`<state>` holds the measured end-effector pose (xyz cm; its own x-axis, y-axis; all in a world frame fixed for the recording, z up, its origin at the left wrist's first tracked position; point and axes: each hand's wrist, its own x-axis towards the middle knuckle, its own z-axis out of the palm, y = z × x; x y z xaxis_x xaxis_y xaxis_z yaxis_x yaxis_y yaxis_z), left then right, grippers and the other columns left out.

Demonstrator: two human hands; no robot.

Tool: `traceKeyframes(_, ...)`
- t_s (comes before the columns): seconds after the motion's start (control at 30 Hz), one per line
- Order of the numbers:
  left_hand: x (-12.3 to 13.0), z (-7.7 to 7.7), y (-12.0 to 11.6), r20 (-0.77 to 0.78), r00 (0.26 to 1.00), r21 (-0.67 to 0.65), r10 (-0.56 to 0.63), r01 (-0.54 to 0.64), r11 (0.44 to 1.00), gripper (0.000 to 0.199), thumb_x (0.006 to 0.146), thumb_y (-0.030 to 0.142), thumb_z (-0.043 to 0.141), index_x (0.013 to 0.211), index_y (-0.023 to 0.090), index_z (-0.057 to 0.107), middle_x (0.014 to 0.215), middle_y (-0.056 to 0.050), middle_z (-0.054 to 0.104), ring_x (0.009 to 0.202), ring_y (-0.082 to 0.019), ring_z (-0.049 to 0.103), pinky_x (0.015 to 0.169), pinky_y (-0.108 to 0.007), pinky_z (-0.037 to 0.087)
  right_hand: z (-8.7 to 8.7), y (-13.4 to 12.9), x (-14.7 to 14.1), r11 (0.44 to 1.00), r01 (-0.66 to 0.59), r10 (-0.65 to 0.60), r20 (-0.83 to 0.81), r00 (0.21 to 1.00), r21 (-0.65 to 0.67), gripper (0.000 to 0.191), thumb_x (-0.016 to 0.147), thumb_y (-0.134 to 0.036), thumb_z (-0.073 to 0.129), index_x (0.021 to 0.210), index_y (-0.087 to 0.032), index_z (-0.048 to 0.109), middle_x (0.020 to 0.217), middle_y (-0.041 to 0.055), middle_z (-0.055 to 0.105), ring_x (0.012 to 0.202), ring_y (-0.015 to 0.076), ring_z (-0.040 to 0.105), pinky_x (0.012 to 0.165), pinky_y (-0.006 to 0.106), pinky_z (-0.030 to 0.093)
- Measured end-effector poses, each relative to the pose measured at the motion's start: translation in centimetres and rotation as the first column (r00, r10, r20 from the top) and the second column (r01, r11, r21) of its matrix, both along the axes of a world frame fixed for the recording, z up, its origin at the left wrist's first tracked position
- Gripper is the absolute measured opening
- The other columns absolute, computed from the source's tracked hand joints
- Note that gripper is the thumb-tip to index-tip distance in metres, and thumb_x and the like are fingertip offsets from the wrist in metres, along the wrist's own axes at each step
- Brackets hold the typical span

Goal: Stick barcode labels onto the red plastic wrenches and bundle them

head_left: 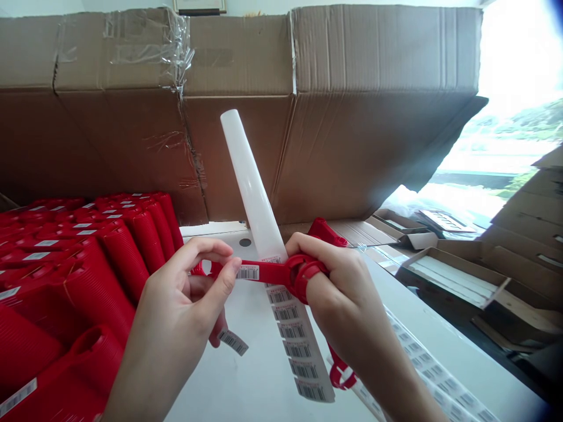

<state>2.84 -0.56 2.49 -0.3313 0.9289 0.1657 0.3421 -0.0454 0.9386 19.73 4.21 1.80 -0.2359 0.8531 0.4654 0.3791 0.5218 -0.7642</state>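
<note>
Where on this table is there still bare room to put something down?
Bare white table lies between the barcode strip and the left hand; another patch runs right of the right hand. Stacked red ribbed baskets crowd the left.

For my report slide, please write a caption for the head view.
Left hand pinches a barcode label on a red handle in right hand.

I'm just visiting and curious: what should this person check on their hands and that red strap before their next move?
Barcode sticker in place on the red plastic strap: ok.
Left hand pinching the strap beside the sticker: ok.
Right hand closed round the strap: ok.
Loose barcode label below the left hand, free of the fingers: cannot tell.
Sheet of barcode labels lying within reach under the hands: ok.
</note>
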Motion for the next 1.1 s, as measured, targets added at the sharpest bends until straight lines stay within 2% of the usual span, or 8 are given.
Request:
traceKeyframes(0.2,0.3,0.2,-0.1,0.008,1.000,-0.012,0.021,-0.021,1.000,0.023,0.089,0.049,0.070,0.098,0.028,0.066,0.040,0.010,0.053,0.037,-0.011,0.051,0.037,-0.015,0.042,0.1,0.0,0.0,1.000,-0.006,0.006,-0.006,1.000,0.011,0.028,0.082,-0.003,0.036,0.067,-0.022,0.050,0.060,-0.0026,0.054,0.055,0.0125,0.044,0.041,0.022,0.030)
traceKeyframes(0.6,0.4,-0.5,0.4,0.034,0.999,0.015,-0.012,0.012,1.000,0.027,0.087,0.052,0.070,0.097,0.027,0.064,0.049,0.009,0.054,0.041,-0.012,0.053,0.038,-0.019,0.049,0.2,-0.1,-0.2,0.999,-0.009,0.010,-0.011,1.000,0.045,0.026,0.078,-0.002,0.037,0.064,-0.021,0.047,0.057,-0.0030,0.051,0.052,0.0116,0.040,0.041,0.023,0.028)
traceKeyframes(0.7,0.8,-1.3,0.6,0.026,1.000,0.050,-0.005,0.003,0.999,0.030,0.089,0.055,0.067,0.099,0.028,0.061,0.068,0.006,0.064,0.045,-0.011,0.056,0.038,-0.020,0.051,0.1,-0.1,-0.2,1.000,-0.009,0.009,0.002,1.000,0.023,0.025,0.079,-0.004,0.037,0.065,-0.022,0.048,0.058,-0.0023,0.053,0.052,0.0126,0.041,0.041,0.024,0.027)
traceKeyframes(0.8,1.1,-2.2,1.2,-0.018,0.999,0.116,0.047,-0.045,0.992,0.036,0.090,0.058,0.063,0.112,0.030,0.055,0.092,0.002,0.068,0.056,-0.015,0.064,0.041,-0.025,0.053,0.1,0.1,-0.1,1.000,-0.004,0.004,-0.002,1.000,0.002,0.025,0.081,-0.005,0.038,0.065,-0.022,0.047,0.059,-0.0020,0.054,0.053,0.0131,0.043,0.042,0.024,0.028)
traceKeyframes(0.87,0.9,-2.5,1.9,-0.148,0.977,0.176,0.157,-0.130,0.976,0.048,0.090,0.061,0.062,0.122,0.028,0.049,0.102,-0.002,0.064,0.062,-0.018,0.067,0.048,-0.031,0.056,0.1,0.3,0.0,1.000,0.019,-0.019,-0.009,1.000,-0.015,0.025,0.082,-0.006,0.038,0.065,-0.022,0.048,0.059,-0.0018,0.053,0.054,0.0133,0.043,0.043,0.024,0.029)
traceKeyframes(0.97,0.3,-2.8,3.0,-0.408,0.854,0.217,0.324,-0.253,0.943,0.068,0.089,0.071,0.054,0.130,0.019,0.043,0.116,-0.011,0.056,0.067,-0.025,0.068,0.054,-0.042,0.055,0.4,0.7,0.2,0.997,0.063,-0.065,-0.054,0.996,-0.047,0.025,0.081,-0.006,0.039,0.063,-0.021,0.047,0.057,-0.0019,0.049,0.054,0.0130,0.041,0.044,0.024,0.028)
traceKeyframes(1.03,0.1,-3.0,3.5,-0.472,0.826,0.188,0.309,-0.248,0.950,0.073,0.091,0.076,0.042,0.132,0.016,0.040,0.127,-0.017,0.051,0.073,-0.030,0.069,0.055,-0.045,0.054,0.5,0.8,0.3,0.995,0.074,-0.079,-0.090,0.993,-0.063,0.024,0.080,-0.007,0.039,0.062,-0.021,0.045,0.057,-0.0020,0.047,0.053,0.0129,0.040,0.044,0.023,0.028)
traceKeyframes(1.1,0.4,-3.2,3.6,-0.420,0.873,0.188,0.247,-0.182,0.965,0.071,0.093,0.076,0.036,0.134,0.018,0.037,0.138,-0.020,0.044,0.086,-0.032,0.071,0.064,-0.048,0.056,0.4,0.8,0.2,0.995,0.067,-0.073,-0.094,0.993,-0.069,0.024,0.081,-0.008,0.039,0.062,-0.022,0.044,0.057,-0.0018,0.047,0.053,0.0135,0.040,0.044,0.024,0.028)
